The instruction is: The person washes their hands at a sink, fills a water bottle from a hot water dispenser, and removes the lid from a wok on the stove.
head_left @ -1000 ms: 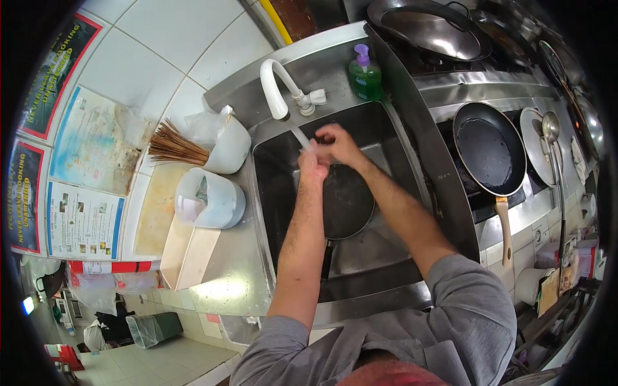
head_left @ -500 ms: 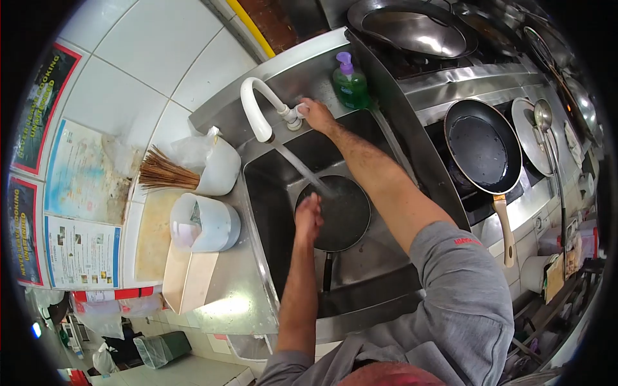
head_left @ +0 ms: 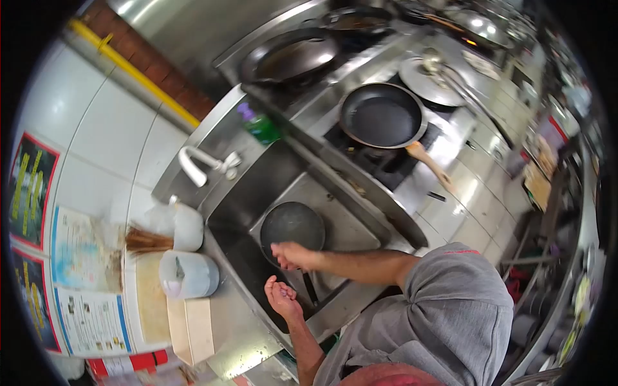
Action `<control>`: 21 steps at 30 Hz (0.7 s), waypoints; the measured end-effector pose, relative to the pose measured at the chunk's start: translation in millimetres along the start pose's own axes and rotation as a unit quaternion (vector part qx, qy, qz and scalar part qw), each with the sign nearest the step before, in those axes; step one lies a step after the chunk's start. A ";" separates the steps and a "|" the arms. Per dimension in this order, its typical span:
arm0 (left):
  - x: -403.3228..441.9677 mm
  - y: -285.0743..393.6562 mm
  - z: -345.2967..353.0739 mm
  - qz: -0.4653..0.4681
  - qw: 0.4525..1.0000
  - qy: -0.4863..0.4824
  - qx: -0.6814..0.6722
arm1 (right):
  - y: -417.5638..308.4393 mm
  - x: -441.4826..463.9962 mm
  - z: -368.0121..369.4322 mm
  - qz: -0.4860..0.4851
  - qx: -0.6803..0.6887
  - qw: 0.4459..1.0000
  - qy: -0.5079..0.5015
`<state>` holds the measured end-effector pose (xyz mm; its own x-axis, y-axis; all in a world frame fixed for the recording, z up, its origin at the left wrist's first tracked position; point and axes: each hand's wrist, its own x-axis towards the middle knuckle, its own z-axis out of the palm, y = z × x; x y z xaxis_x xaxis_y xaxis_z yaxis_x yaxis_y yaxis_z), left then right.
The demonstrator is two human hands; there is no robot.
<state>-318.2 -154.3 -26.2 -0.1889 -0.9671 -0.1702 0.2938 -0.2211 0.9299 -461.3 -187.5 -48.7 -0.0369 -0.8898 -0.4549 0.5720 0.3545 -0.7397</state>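
Observation:
My right hand (head_left: pixel 293 255) hangs over the near edge of a dark pan (head_left: pixel 293 228) lying in the steel sink (head_left: pixel 335 212); its fingers are curled and blurred. Below it, near the sink's left side, my left hand (head_left: pixel 282 298) has its palm up and fingers bent inward. I make out nothing held in either hand. The two hands are apart. No water stream shows under the white faucet (head_left: pixel 193 168). A green soap bottle with a purple pump (head_left: pixel 262 128) stands at the sink's back corner.
Right of the sink, a frying pan with a wooden handle (head_left: pixel 381 116) sits on the stove, near a lid with a ladle (head_left: pixel 432 80). White containers (head_left: pixel 188 275) and a bundle of brown sticks (head_left: pixel 148 240) stand on the left counter. A wok (head_left: pixel 290 58) is behind.
The view has swung right. My right hand has left the faucet handle and come down over the sink. The water has stopped. My left hand has moved back toward me.

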 end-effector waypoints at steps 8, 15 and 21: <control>-117.6 39.6 101.1 0.237 0.836 -0.362 0.338 | 26.2 -186.6 -17.9 -0.059 0.433 0.897 -0.067; -200.6 -14.9 187.0 0.280 0.723 -0.548 0.313 | 38.8 -316.2 -103.9 -0.229 0.537 0.812 0.014; -278.7 -82.0 275.8 0.336 0.638 -0.653 0.232 | 35.6 -437.0 -188.3 -0.283 0.570 0.769 0.058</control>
<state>-548.1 168.0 34.8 -0.8752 0.1715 0.4524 0.4672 0.5430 0.6978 -579.1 268.1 30.4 -0.5791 -0.7540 -0.3099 0.7822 -0.6211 0.0495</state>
